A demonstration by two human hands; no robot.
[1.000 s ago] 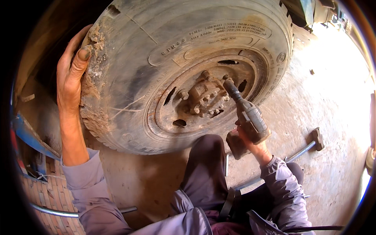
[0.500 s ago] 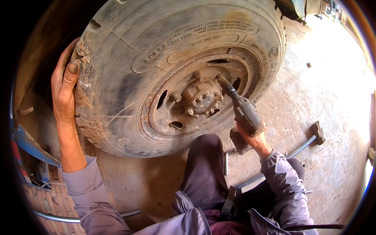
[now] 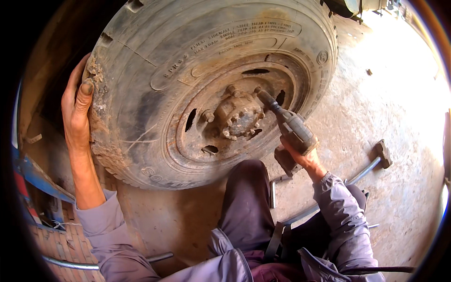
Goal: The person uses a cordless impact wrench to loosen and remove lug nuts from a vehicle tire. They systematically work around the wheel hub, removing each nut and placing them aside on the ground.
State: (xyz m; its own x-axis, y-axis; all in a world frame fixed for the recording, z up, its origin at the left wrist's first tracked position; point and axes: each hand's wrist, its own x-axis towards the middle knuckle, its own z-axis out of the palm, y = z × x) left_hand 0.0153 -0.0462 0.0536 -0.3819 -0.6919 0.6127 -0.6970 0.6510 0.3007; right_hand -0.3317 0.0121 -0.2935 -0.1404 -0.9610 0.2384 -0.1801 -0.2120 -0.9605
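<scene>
A large, worn truck tyre (image 3: 127, 103) fills the upper middle, mounted on a rusty rim (image 3: 188, 160) with a brown hub (image 3: 242, 117) at its centre. My left hand (image 3: 77, 105) grips the tyre's left edge, its thumb on the cracked, muddy shoulder and its other fingers partly hidden behind the tread. In my right hand (image 3: 303, 157) is a cordless impact wrench (image 3: 296, 129), held by its handle. Its long socket points up and left to a wheel nut (image 3: 258, 90) on the hub's right side. Other wheel nuts (image 3: 207, 115) stick out around the hub.
A hammer-like tool with a blocky head (image 3: 384, 154) and metal handle lies on the concrete floor at right. Beside my knee is a bent metal bar (image 3: 273, 193). Another metal rod (image 3: 70, 263) crosses the lower left, near a blue metal part (image 3: 44, 178).
The wheel and the impact wrench appear slightly farther left in view, while the floor tool shifts slightly right. Both hands keep their holds, and the socket stays at the same nut.
</scene>
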